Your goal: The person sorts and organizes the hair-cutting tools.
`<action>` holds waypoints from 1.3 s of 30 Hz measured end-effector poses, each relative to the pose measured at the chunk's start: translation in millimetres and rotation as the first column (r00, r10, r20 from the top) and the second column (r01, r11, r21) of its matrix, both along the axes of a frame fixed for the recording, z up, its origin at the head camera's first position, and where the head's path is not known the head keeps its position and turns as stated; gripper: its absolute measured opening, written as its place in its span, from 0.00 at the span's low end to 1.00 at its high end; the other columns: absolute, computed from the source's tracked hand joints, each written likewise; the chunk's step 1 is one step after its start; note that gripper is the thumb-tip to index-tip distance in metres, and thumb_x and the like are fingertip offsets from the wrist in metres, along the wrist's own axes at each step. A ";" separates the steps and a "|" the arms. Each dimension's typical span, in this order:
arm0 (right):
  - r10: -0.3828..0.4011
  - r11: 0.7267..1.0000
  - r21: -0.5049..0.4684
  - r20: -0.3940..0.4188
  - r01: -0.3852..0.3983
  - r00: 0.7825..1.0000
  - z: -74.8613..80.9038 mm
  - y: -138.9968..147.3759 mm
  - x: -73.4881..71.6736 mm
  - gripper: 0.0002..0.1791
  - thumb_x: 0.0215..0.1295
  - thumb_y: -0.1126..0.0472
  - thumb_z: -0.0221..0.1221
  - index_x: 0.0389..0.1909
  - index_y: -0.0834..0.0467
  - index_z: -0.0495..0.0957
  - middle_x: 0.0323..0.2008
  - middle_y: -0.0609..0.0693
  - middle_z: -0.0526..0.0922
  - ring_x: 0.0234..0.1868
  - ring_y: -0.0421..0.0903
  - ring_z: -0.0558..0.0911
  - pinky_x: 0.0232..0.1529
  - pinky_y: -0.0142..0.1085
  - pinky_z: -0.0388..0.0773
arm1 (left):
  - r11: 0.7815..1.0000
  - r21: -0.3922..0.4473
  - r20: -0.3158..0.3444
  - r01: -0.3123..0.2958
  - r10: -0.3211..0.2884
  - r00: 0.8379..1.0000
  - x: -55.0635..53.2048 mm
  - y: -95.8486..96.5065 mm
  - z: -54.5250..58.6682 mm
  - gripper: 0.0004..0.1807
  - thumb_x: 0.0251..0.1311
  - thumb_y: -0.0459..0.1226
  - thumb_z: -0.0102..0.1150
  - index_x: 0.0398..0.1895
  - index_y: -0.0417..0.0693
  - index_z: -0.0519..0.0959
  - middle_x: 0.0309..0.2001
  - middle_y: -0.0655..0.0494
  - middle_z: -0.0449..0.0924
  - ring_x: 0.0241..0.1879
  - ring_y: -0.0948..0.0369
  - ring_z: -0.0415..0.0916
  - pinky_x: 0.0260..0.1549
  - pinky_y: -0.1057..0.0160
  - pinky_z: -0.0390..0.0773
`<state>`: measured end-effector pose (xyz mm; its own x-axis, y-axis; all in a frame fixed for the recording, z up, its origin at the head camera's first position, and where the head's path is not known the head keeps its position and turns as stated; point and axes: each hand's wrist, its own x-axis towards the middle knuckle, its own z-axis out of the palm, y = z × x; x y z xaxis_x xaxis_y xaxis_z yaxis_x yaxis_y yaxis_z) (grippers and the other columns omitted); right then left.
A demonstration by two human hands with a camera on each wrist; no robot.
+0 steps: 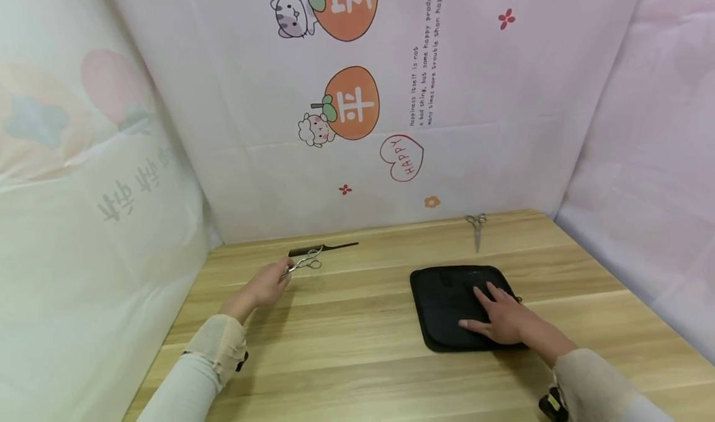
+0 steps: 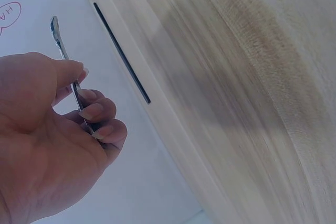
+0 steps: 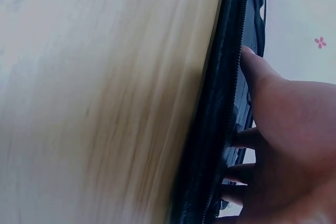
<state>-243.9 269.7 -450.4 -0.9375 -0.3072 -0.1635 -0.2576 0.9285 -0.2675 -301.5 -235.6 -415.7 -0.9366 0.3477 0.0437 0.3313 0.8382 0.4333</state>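
My left hand (image 1: 272, 283) grips a pair of silver scissors (image 1: 310, 261) with its finger loops pointing away to the right. In the left wrist view the fingers of the left hand (image 2: 58, 124) curl round the scissors (image 2: 79, 95), hiding much of them. Just behind lies a black rat-tail comb (image 1: 306, 251) on the table. On the right, my right hand (image 1: 505, 319) rests with spread fingers on a black zippered case (image 1: 447, 310). The right wrist view shows the case's zipped edge (image 3: 215, 108) beside the thumb and fingers of the right hand (image 3: 283, 145).
A second pair of silver scissors (image 1: 477, 233) lies near the table's back edge, behind the case. The wood-grain table (image 1: 346, 335) is bordered by printed cloth walls (image 1: 251, 161) at the back and sides.
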 end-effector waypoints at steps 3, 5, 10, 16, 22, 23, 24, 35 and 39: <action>0.001 1.000 0.004 0.000 -0.001 1.000 1.4 -2.7 -0.6 0.54 0.69 0.29 0.54 0.76 0.71 0.58 0.72 0.82 0.51 0.71 0.80 0.55 0.64 0.73 0.58 | 1.000 -0.003 -0.012 0.005 -0.005 1.000 -0.3 0.2 2.1 0.14 0.76 0.30 0.49 0.60 0.36 0.71 0.43 0.43 0.81 0.38 0.53 0.75 0.42 0.49 0.77; 0.004 1.000 0.005 -0.003 -0.004 1.000 1.7 -4.8 -0.9 0.54 0.69 0.29 0.54 0.76 0.71 0.58 0.72 0.82 0.51 0.71 0.80 0.55 0.64 0.72 0.58 | 1.000 -0.007 -0.023 0.013 -0.013 1.000 -0.7 0.2 2.9 0.13 0.75 0.29 0.49 0.59 0.36 0.71 0.42 0.43 0.81 0.38 0.53 0.76 0.42 0.48 0.78; 0.017 1.000 -0.002 -0.012 -0.017 1.000 3.5 -12.6 -0.1 0.53 0.69 0.31 0.55 0.75 0.71 0.59 0.72 0.82 0.52 0.71 0.80 0.56 0.64 0.72 0.59 | 1.000 -0.015 -0.041 0.026 -0.027 0.999 -0.7 1.9 2.9 0.13 0.75 0.29 0.49 0.58 0.36 0.71 0.40 0.44 0.81 0.38 0.53 0.76 0.43 0.47 0.79; 0.019 1.000 -0.009 0.014 -0.019 1.000 5.4 -27.0 -1.0 0.53 0.70 0.31 0.55 0.76 0.70 0.58 0.73 0.81 0.51 0.72 0.79 0.55 0.64 0.72 0.58 | 1.000 -0.009 -0.040 0.024 -0.025 0.999 0.8 5.6 2.4 0.13 0.75 0.29 0.49 0.59 0.36 0.71 0.41 0.45 0.81 0.37 0.53 0.76 0.42 0.48 0.78; 0.014 1.000 -0.003 0.022 -0.014 1.000 5.3 -39.1 -2.4 0.52 0.70 0.30 0.54 0.77 0.68 0.58 0.74 0.79 0.51 0.73 0.78 0.54 0.64 0.73 0.57 | 1.000 -0.007 -0.044 0.030 -0.031 0.999 2.8 11.2 3.0 0.13 0.75 0.29 0.49 0.59 0.36 0.72 0.43 0.44 0.82 0.40 0.53 0.77 0.44 0.49 0.78; 0.012 1.000 -0.001 0.021 -0.012 1.000 5.3 -40.5 -2.3 0.52 0.70 0.30 0.54 0.77 0.68 0.58 0.74 0.79 0.51 0.73 0.78 0.54 0.64 0.73 0.57 | 0.999 -0.006 -0.046 0.034 -0.035 0.998 3.0 12.1 3.2 0.13 0.75 0.29 0.49 0.59 0.36 0.71 0.43 0.44 0.82 0.41 0.53 0.77 0.44 0.48 0.78; 0.009 1.000 0.002 0.020 -0.009 1.000 5.3 -41.9 -2.1 0.52 0.70 0.30 0.54 0.77 0.68 0.58 0.74 0.79 0.51 0.73 0.78 0.54 0.64 0.74 0.57 | 0.999 -0.004 -0.049 0.038 -0.038 0.998 3.3 12.9 3.6 0.13 0.75 0.29 0.49 0.59 0.36 0.71 0.43 0.44 0.82 0.41 0.52 0.77 0.45 0.48 0.78; -0.007 1.000 -0.004 0.042 0.007 0.999 6.4 -52.5 -1.1 0.52 0.70 0.31 0.54 0.77 0.67 0.57 0.75 0.78 0.50 0.74 0.77 0.54 0.64 0.75 0.55 | 0.998 0.013 -0.063 0.063 -0.062 0.996 6.8 19.9 6.8 0.13 0.75 0.29 0.49 0.59 0.35 0.72 0.40 0.47 0.80 0.36 0.55 0.74 0.42 0.51 0.77; -0.004 1.000 -0.017 0.048 0.005 0.999 6.1 -56.6 -0.6 0.52 0.70 0.31 0.55 0.77 0.67 0.57 0.75 0.78 0.50 0.74 0.77 0.53 0.63 0.75 0.55 | 0.998 0.014 -0.067 0.060 -0.059 0.996 7.1 23.0 5.7 0.14 0.75 0.30 0.49 0.60 0.35 0.72 0.42 0.46 0.81 0.38 0.55 0.76 0.43 0.50 0.78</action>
<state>-244.5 213.1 -444.3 -0.9301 -0.3062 -0.2028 -0.2401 0.9248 -0.2951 -294.3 -212.7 -410.0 -0.9092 0.4011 0.1114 0.4087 0.8094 0.4217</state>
